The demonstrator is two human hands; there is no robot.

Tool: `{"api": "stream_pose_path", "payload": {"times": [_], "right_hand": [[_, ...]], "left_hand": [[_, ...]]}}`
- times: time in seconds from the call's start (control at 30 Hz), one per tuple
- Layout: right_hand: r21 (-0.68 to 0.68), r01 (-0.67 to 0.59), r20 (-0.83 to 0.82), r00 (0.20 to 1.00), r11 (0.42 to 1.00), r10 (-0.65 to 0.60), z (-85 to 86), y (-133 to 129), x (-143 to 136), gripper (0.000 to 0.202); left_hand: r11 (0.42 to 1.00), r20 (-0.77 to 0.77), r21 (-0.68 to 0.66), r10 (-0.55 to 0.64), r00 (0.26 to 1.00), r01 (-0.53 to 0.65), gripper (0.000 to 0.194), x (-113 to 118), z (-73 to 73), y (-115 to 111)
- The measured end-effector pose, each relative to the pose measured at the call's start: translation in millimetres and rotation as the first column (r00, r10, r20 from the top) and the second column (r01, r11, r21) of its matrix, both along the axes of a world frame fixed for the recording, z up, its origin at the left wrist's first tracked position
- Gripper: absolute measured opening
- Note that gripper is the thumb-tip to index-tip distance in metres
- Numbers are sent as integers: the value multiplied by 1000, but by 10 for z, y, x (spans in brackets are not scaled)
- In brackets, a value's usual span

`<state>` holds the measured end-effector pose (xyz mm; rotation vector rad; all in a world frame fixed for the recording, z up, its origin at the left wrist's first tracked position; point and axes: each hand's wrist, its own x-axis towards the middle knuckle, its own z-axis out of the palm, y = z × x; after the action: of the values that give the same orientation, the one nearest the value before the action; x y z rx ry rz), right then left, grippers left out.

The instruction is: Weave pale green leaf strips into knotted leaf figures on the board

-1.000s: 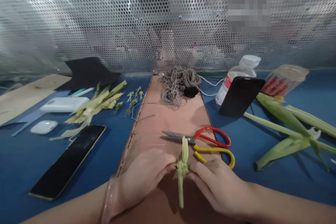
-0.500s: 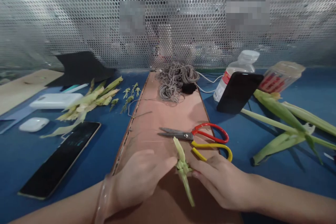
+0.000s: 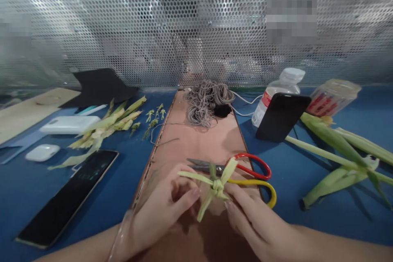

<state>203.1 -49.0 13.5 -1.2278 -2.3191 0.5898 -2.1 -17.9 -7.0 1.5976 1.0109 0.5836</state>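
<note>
A knotted strip of pale green leaf (image 3: 217,188), with several loose ends sticking out, is held above the brown cardboard. My right hand (image 3: 258,221) pinches it at its right side between thumb and fingers. My left hand (image 3: 166,200) is curled just left of the knot, its thumb and fingertips apart. One long leaf end passes over the left fingers; whether they touch it is unclear. Behind the knot lie scissors (image 3: 219,169) with one red and one yellow handle, their blades partly covered by leaf ends.
Grey cord (image 3: 208,98) is heaped at the cardboard's far end. A black phone (image 3: 282,116) leans before a bottle (image 3: 288,82); long green leaves (image 3: 334,176) lie rightward. On the left are leaf pieces (image 3: 107,123), small knotted leaf bits (image 3: 153,118) and another phone (image 3: 70,196).
The knotted leaf strip has turned, and more of its ends now show, spread outward. My left fingers have come away from the knot and curled; my right hand keeps hold.
</note>
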Motion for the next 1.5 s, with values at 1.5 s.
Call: {"api": "stream_pose_path", "payload": {"times": [1.5], "right_hand": [[152,-185,-35,981,971,193,21,171,144,23]], "left_hand": [[713,-554,525,-127,823,464,15,-52,66,11]]}}
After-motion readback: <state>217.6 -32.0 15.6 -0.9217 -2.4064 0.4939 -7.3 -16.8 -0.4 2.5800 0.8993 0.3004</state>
